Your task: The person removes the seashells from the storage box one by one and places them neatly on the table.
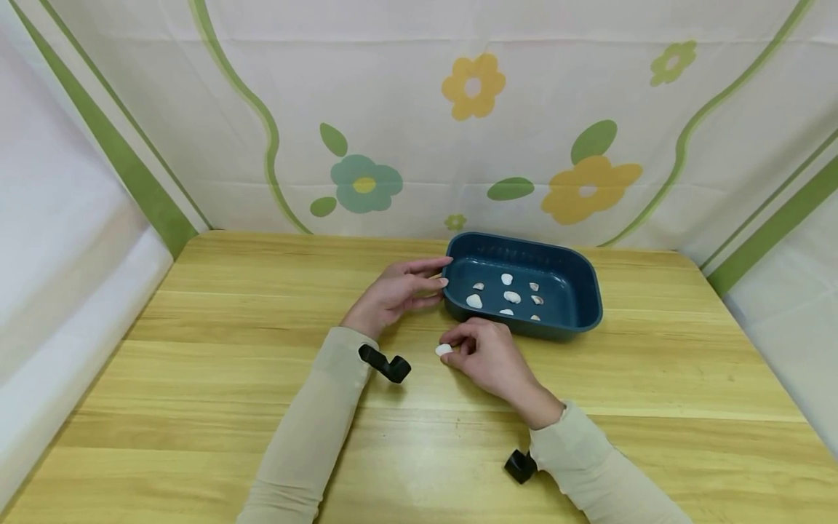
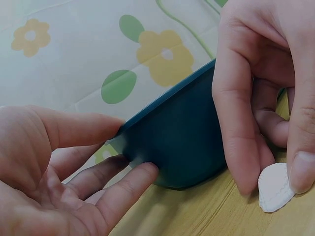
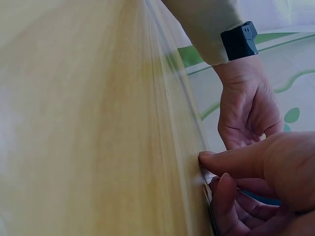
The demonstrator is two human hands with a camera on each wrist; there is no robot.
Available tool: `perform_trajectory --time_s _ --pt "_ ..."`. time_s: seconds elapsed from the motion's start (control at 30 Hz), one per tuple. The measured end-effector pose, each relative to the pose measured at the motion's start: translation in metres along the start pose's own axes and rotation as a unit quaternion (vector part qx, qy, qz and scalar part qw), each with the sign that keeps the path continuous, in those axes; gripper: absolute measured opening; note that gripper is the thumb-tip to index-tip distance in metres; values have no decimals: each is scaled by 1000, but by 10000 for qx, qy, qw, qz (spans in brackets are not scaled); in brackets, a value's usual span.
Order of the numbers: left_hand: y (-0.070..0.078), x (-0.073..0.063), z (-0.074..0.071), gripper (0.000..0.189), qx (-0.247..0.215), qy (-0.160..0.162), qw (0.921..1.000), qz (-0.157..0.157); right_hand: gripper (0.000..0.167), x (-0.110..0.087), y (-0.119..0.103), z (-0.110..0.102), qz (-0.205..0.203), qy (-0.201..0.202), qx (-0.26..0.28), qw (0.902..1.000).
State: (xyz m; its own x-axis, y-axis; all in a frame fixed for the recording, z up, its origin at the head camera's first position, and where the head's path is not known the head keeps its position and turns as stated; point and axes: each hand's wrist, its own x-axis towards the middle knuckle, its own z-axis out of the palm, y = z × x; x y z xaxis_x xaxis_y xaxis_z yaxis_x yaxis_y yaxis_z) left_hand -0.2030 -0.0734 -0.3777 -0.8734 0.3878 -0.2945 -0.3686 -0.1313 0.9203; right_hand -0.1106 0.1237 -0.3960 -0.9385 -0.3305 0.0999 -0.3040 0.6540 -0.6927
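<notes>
A white seashell (image 1: 444, 350) is pinched between the thumb and fingers of my right hand (image 1: 487, 358), just above or on the table in front of the basin. In the left wrist view the ribbed edge of that shell (image 2: 275, 188) shows below the fingertips. My left hand (image 1: 395, 292) touches the left end of a dark blue basin (image 1: 556, 333) with extended fingertips, at the rim and the outer wall. Inside the basin several white and brownish shells (image 1: 512, 297) lie spread over the bottom. The front wall partly hides the nearest ones.
Everything stands on a light wooden table (image 1: 216, 349). Behind it hangs a pale cloth (image 1: 406, 80) printed with flowers and green lines, close to the basin's back side. Black camera mounts (image 1: 520, 466) stick out from both sleeves.
</notes>
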Motion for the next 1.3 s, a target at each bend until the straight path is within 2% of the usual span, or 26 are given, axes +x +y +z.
perform_trajectory --time_s 0.57,0.83,1.3 --pt "2 0 1 55 -64 -14 10000 -38 15 -1 0 -1 106 12 62 9999" --pt "1 1 0 55 -17 -7 10000 -48 18 -1 2 -1 364 50 274 9989" --pt "1 0 0 54 25 16 10000 -29 20 -1 6 -1 476 -43 495 9976"
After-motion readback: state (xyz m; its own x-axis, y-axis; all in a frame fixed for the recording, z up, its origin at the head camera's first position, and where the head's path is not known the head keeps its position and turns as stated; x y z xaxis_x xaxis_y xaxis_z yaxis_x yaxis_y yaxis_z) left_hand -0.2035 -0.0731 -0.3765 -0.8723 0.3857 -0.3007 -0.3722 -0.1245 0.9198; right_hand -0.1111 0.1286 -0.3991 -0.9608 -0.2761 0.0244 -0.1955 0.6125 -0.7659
